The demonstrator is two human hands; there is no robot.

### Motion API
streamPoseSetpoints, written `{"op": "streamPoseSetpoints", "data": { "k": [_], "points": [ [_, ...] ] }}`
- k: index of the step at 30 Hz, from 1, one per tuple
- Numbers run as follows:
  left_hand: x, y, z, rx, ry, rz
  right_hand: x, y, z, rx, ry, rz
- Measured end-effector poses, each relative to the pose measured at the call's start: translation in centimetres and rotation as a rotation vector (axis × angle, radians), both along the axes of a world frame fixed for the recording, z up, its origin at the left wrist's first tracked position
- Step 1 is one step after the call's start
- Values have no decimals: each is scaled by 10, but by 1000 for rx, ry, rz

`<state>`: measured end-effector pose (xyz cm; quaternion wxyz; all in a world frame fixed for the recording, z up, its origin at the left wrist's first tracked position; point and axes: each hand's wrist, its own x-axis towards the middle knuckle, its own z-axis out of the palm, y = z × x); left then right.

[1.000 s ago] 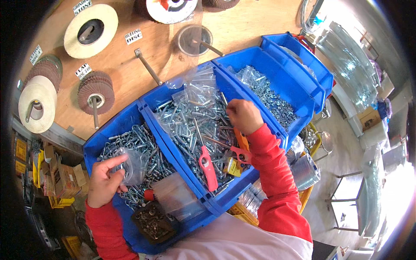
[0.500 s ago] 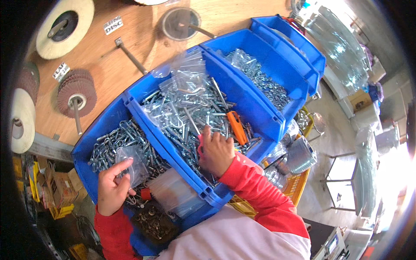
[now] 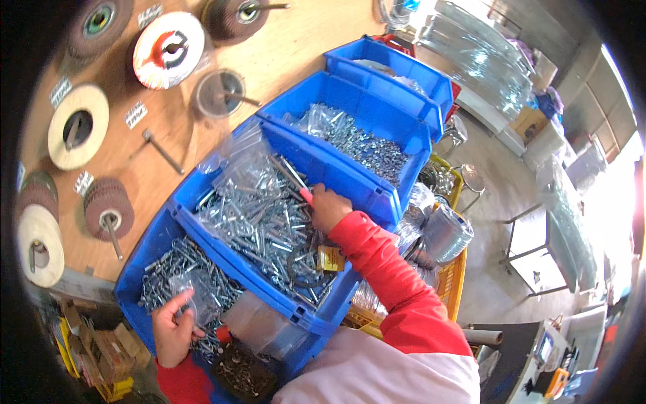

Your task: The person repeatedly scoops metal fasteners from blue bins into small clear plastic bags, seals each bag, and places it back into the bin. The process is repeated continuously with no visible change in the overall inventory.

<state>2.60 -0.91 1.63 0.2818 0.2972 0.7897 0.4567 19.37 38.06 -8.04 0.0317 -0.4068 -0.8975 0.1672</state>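
My right hand (image 3: 331, 209) is closed round the red-pink handle of a screwdriver (image 3: 306, 196), over the right side of a blue bin (image 3: 225, 252). Its metal shaft slants up and left, beside another thin metal shaft. Loose bolts and screws (image 3: 269, 222) and clear plastic bags (image 3: 245, 175) fill this bin. A small yellow packet (image 3: 330, 258) lies below my right hand. At the nearer blue bin (image 3: 138, 273), my left hand (image 3: 173, 330) has curled fingers at the edge of a clear plastic bag (image 3: 195, 296), above metal fasteners. The exact finger contact is partly hidden.
More blue bins (image 3: 353, 87) stand beyond, one with small metal parts. Abrasive discs and wheels (image 3: 108, 209) hang on pegs along the wooden board (image 3: 168, 135). A yellow crate (image 3: 452, 283) with wrapped rolls stands at right. Cardboard boxes (image 3: 101, 350) sit below left.
The view has shifted, bringing more of the board in. My right hand has moved up and away across the bin with the screwdriver. The orange tool no longer shows there; a yellow packet now does.
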Motion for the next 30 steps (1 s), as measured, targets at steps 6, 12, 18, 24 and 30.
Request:
{"op": "streamPoseSetpoints", "data": {
  "k": [6,12,18,24,30],
  "points": [
    [-17,-11,-15,12,25,-35,18,-18,14,112,222,-40],
    [-36,-19,-29,-18,95,-73,90,-35,66,167,850,-138],
    [-29,-22,-26,-46,92,-55,238,-17,73,-139,1242,-423],
    [-21,-16,-19,-69,61,-15,294,-31,-57,-227,955,-716],
    [-21,-12,-18,-72,93,-57,306,-33,-174,-386,530,-895]
  ]
}}
